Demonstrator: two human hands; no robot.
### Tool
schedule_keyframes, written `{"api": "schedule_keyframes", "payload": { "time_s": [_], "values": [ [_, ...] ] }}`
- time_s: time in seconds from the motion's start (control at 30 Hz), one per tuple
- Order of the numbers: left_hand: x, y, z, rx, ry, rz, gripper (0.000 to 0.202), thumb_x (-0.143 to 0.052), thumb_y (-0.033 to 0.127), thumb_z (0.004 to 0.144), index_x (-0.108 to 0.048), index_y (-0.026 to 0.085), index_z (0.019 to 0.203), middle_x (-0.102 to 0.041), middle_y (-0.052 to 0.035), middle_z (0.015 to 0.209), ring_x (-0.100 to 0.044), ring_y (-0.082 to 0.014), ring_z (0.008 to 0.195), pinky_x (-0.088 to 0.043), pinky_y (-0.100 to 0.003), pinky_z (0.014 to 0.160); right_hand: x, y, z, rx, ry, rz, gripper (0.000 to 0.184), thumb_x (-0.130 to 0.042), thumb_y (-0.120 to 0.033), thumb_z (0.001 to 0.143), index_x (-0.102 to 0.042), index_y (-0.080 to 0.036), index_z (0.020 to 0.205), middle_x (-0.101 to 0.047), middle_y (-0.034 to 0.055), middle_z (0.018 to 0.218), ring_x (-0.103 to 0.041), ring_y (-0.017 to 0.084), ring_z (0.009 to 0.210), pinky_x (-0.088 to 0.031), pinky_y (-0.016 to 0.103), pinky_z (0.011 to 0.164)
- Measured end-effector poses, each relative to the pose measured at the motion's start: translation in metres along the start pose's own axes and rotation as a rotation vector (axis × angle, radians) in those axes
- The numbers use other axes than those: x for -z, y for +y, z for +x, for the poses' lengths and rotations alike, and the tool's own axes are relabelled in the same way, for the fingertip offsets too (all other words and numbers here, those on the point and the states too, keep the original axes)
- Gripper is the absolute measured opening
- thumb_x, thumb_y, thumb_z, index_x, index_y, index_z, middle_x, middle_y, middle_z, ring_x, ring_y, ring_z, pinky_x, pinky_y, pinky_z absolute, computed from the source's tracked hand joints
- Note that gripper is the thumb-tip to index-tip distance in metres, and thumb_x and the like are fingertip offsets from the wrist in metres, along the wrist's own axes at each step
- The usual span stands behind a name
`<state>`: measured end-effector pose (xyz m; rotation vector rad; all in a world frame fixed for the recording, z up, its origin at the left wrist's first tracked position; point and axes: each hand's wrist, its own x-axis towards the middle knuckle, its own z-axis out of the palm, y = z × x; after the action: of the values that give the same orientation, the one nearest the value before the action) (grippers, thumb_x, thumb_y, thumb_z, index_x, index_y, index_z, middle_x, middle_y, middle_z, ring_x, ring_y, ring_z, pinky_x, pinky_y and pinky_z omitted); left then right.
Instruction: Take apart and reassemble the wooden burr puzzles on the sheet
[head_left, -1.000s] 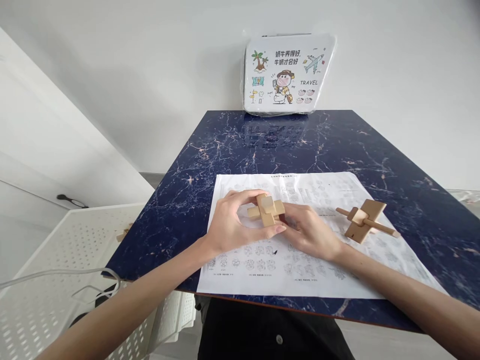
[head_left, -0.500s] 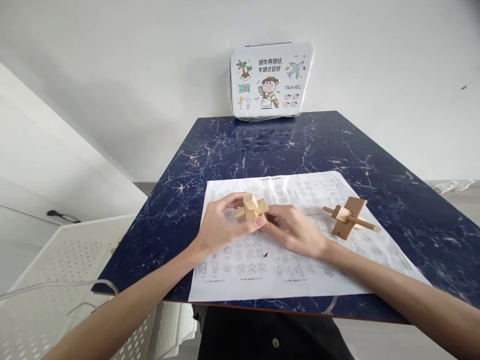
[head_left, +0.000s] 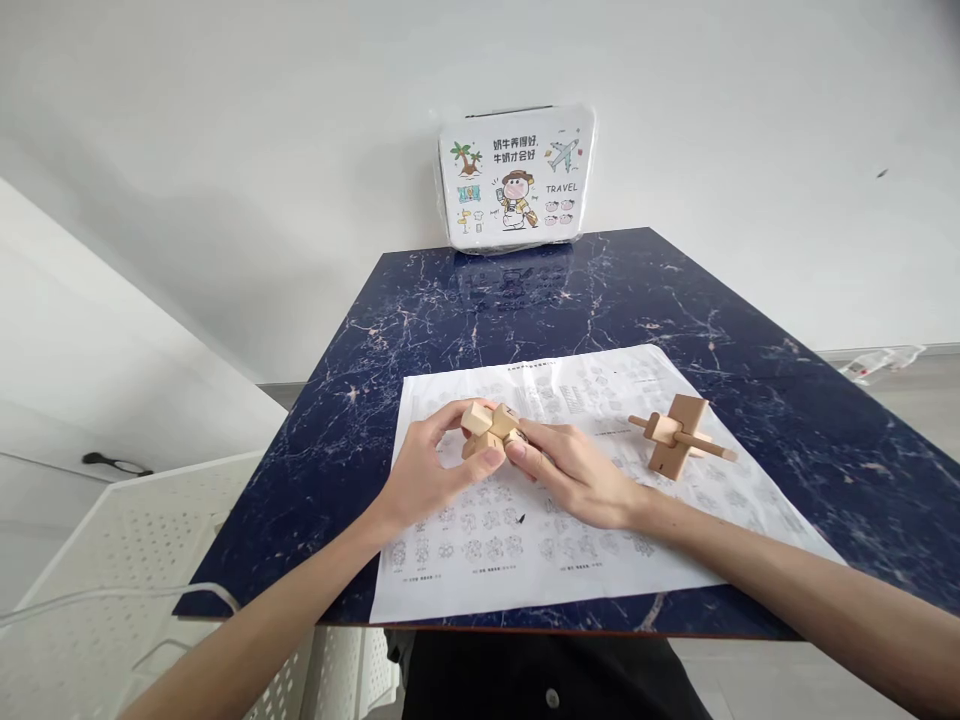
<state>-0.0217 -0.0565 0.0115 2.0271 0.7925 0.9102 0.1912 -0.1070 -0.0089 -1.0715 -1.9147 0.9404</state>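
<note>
Just below the centre of the frame, you have a puzzle (head_left: 502, 421) of pale, smooth wooden bars, square-ended and crossing in a tight knot, with small dark marks on some ends. Your left grip (head_left: 422, 475) is closed around its left side, and your right grip (head_left: 581, 475) pinches its right side between thumb and fingers. You hold it over a creased white paper sheet (head_left: 559, 540) printed with rows of line drawings; whether it touches the paper, you cannot tell from here. Right of centre sits a wooden cross (head_left: 664, 429): a flat board, a chunky block and a slim rod running through. Beneath is your glossy, dark blue tabletop (head_left: 517, 335), veined like marble. At the top centre, a white printed case (head_left: 517, 185) stands in clear film, its contents hidden. A white perforated shelf (head_left: 82, 560) fills the lower left.
</note>
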Motion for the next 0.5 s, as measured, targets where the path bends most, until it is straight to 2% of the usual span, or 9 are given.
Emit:
{"api": "schedule_keyframes", "payload": {
  "time_s": [0.3,0.5],
  "values": [
    [0.000,-0.006,-0.001,0.017,0.019,-0.006,0.041,-0.075,0.050,0.090,-0.074,0.024,0.123,-0.080,-0.0078,0.118,-0.076,-0.0304,0.110,-0.061,-0.044,0.099,0.001,-0.004,0.002,-0.040,-0.022,0.026,0.042,-0.035,-0.051,0.113,-0.052,-0.021,0.089,-0.051,-0.0042,0.065,-0.045,0.013,0.055,-0.036,0.030,0.057],
    [0.000,-0.005,0.002,0.020,0.045,0.064,0.036,-0.073,0.050,0.093,-0.076,0.024,0.117,-0.082,-0.0059,0.109,-0.078,-0.0284,0.102,-0.063,-0.040,0.093,-0.003,0.007,0.003,0.047,0.081,-0.130,0.034,-0.039,-0.043,0.112,-0.046,-0.023,0.086,-0.051,-0.0022,0.072,-0.045,0.014,0.059,-0.033,0.031,0.058]
  ]
}}
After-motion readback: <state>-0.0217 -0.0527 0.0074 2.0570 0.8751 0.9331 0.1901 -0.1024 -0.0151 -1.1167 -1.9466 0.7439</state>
